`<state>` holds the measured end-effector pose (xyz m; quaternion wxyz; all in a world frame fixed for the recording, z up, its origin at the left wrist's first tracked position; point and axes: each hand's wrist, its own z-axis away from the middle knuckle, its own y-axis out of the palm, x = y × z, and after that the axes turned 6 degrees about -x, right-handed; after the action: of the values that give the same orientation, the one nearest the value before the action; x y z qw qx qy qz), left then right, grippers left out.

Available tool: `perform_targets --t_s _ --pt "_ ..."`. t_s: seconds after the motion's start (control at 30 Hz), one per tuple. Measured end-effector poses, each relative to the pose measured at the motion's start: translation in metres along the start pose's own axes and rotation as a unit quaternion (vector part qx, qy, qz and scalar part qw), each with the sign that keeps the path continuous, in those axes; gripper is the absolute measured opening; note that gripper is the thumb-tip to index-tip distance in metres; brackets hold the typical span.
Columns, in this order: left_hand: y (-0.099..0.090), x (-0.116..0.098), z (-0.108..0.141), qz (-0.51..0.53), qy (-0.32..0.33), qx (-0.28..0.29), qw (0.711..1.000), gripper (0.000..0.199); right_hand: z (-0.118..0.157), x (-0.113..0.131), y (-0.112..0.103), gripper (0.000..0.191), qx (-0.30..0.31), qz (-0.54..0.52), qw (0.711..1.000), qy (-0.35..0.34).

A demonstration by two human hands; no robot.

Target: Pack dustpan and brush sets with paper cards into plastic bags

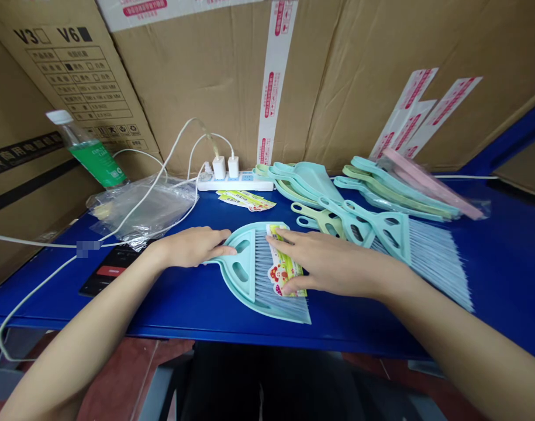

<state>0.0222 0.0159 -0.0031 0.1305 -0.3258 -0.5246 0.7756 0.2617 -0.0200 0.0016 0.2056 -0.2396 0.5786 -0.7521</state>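
Observation:
In front of me a mint-green dustpan [232,292] lies on the table with a matching hand brush [246,275] nested in it, grey-blue bristles toward the right. My left hand [201,247] closes around their handle end, which it mostly hides. A yellow-green printed label card [279,271] with a red cartoon figure lies across the bristles. With thumb at its lower end and fingers at its upper end, my right hand [309,260] holds this card against the brush. Part of the card is covered by that hand.
Loose brushes [392,234] and stacked dustpans [309,178] lie right of centre, with more dustpans [399,181] behind. Spare label cards [245,200] lie before a power strip [245,182]. At left are plastic bags [148,204], a bottle [94,155], a phone [109,272] and white cables.

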Motion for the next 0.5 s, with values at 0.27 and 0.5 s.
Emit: perform_targets --t_s 0.27,0.5 --pt "-0.0014 -0.0017 0.0001 -0.006 -0.008 0.006 1.000 0.036 -0.0001 -0.0015 0.0018 0.083 -0.017 -0.041 0.999 -0.002" --pt "-0.0012 -0.0023 -0.0002 -0.011 -0.008 0.003 1.000 0.037 -0.0004 0.0009 0.0038 0.084 -0.025 -0.046 0.998 -0.019"
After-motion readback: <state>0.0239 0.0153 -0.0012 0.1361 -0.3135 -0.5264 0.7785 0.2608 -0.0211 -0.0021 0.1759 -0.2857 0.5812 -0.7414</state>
